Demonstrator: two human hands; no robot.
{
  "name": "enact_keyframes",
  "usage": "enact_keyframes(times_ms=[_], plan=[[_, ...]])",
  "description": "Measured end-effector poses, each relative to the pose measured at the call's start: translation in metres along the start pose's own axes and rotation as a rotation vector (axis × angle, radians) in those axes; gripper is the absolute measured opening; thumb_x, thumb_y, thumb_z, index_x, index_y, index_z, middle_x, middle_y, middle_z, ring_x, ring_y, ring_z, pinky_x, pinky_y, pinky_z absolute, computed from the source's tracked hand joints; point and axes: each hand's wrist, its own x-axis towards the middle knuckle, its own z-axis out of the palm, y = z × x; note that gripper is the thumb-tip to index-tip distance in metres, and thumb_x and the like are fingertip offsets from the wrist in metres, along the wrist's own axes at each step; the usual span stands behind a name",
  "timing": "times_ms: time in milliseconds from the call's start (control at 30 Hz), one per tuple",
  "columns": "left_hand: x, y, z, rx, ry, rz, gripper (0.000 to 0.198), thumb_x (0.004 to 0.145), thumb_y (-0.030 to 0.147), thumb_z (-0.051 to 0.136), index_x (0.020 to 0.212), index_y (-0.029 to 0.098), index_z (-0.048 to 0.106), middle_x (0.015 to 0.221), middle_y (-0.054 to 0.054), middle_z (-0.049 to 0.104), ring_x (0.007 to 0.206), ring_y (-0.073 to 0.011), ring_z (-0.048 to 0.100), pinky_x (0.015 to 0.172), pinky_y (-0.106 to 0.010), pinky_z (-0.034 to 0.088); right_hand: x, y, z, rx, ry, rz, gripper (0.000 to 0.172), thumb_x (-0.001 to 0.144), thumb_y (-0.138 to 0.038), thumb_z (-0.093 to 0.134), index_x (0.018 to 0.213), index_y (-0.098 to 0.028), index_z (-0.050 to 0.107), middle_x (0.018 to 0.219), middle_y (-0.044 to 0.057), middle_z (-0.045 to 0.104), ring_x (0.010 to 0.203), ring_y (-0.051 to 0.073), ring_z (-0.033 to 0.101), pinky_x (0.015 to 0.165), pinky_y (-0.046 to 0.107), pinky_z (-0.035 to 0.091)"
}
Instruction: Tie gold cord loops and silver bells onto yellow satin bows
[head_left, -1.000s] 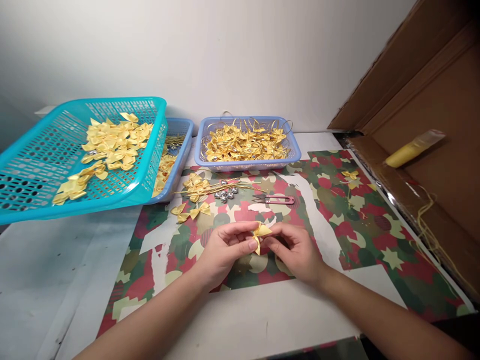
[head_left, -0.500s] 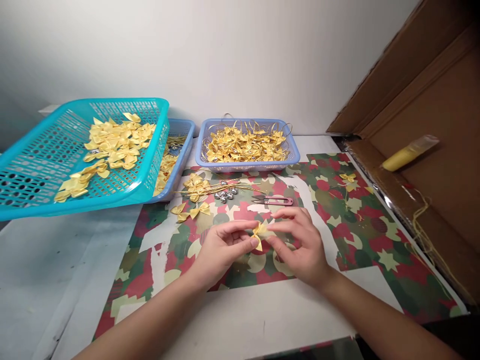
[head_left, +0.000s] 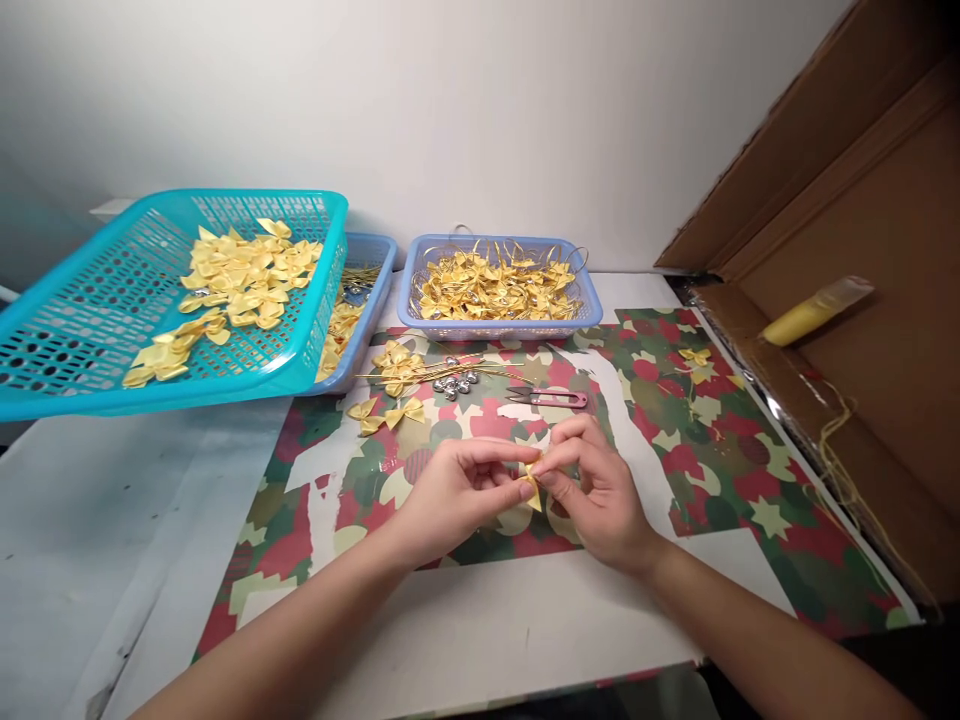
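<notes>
Between my two hands is a small yellow ribbon bow (head_left: 534, 497), mostly covered by fingers. My left hand (head_left: 457, 497) pinches it from the left with thumb and forefinger. From the right, my right hand (head_left: 602, 495) closes thumb and forefinger on the bow's other side. Just beyond the hands lie thread snips (head_left: 551, 398) with a pink handle. Left of them sit several silver bells (head_left: 454, 385) and a few gold wire ties (head_left: 487, 368). Loose yellow bows (head_left: 399, 365) lie beside these on the patterned paper.
A turquoise basket (head_left: 334, 270) of yellow bows stands at the left, overlapping a blue basket (head_left: 373, 300). Another blue basket (head_left: 592, 300), full of bows with gold ties, is at the back. On the right, a cardboard wall (head_left: 847, 220) carries a yellow-filled tube (head_left: 814, 312).
My right hand's fingers have drawn in and closed on the bow, hiding more of it. My left hand keeps its pinch. The whole view has shifted slightly.
</notes>
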Motion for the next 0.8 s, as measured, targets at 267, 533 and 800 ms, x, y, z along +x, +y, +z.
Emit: enact_keyframes(times_ms=[267, 533, 800], plan=[[0.0, 0.0, -0.003, -0.029, -0.001, 0.018, 0.037, 0.072, 0.032, 0.077, 0.104, 0.014, 0.073, 0.067, -0.003, 0.064, 0.059, -0.0113, 0.054, 0.053, -0.023, 0.043, 0.004, 0.004, -0.002, -0.046, -0.054, -0.019, 0.017, 0.085, -0.012, 0.062, 0.092, -0.028, 0.067, 0.094, 0.002, 0.056, 0.095, 0.018, 0.053, 0.085, 0.036, 0.044], [0.0, -0.003, 0.0, -0.015, -0.015, 0.01, 0.039, 0.072, 0.034, 0.076, 0.106, 0.014, 0.073, 0.057, 0.002, 0.058, 0.048, -0.0076, 0.046, 0.045, -0.02, 0.035, 0.002, 0.007, 0.002, -0.238, -0.09, -0.144, 0.016, 0.088, -0.01, 0.054, 0.084, -0.024, 0.061, 0.093, 0.003, 0.052, 0.092, 0.019, 0.048, 0.083, 0.037, 0.041], [0.003, -0.004, -0.001, 0.324, 0.087, 0.071, 0.03, 0.077, 0.027, 0.069, 0.103, 0.015, 0.075, 0.089, -0.009, 0.075, 0.065, -0.0169, 0.066, 0.055, -0.025, 0.051, 0.004, -0.005, -0.014, 0.209, 0.048, -0.037, 0.013, 0.097, -0.022, 0.047, 0.089, -0.027, 0.055, 0.089, 0.002, 0.058, 0.088, 0.018, 0.054, 0.079, 0.035, 0.044]])
